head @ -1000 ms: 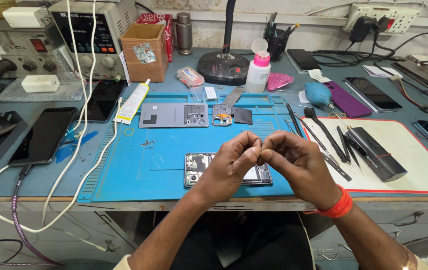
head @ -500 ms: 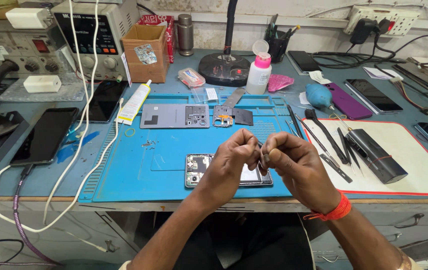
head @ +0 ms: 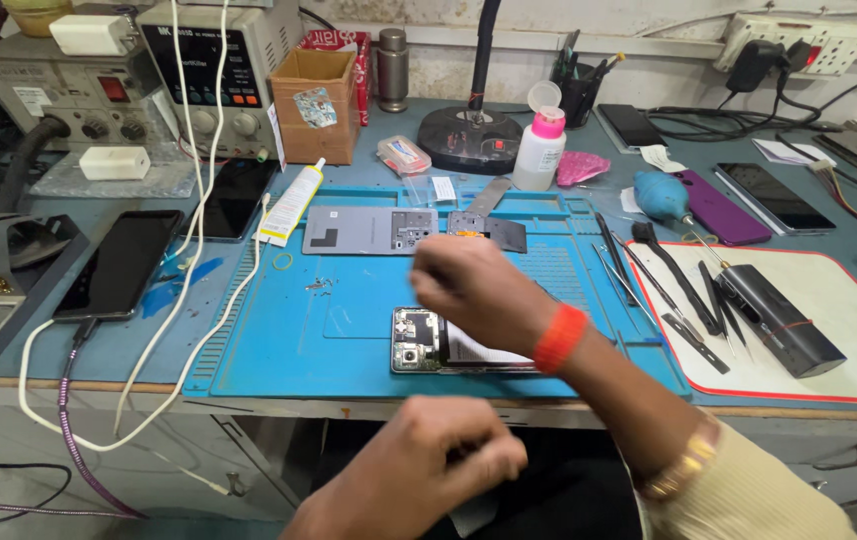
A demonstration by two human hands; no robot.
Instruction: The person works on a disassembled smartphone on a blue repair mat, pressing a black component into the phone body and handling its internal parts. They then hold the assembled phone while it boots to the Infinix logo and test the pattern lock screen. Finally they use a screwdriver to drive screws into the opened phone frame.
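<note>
My right hand (head: 474,290), with a red band at the wrist, reaches left across the blue work mat (head: 289,340). Its fingers are curled under, so I cannot see whether they hold anything. It hovers over an opened phone (head: 417,340) lying on the mat, and the forearm covers the phone's right half. My left hand (head: 419,475) is low, in front of the table edge, blurred, with fingers closed together and nothing visible in them. A grey back cover (head: 364,230) and a small dark part (head: 494,232) lie farther back on the mat.
Tweezers and other tools (head: 684,290) and a black cylinder (head: 779,320) rest on a white mat at right. A glue tube (head: 291,203), white cables (head: 199,330), a dark phone (head: 119,265), a pink-capped bottle (head: 539,150), a cardboard box (head: 319,105) and bench instruments surround the mat.
My hands, pinched together above the opened phone before, have come apart. The left dropped below the table edge. The right swung left across the mat.
</note>
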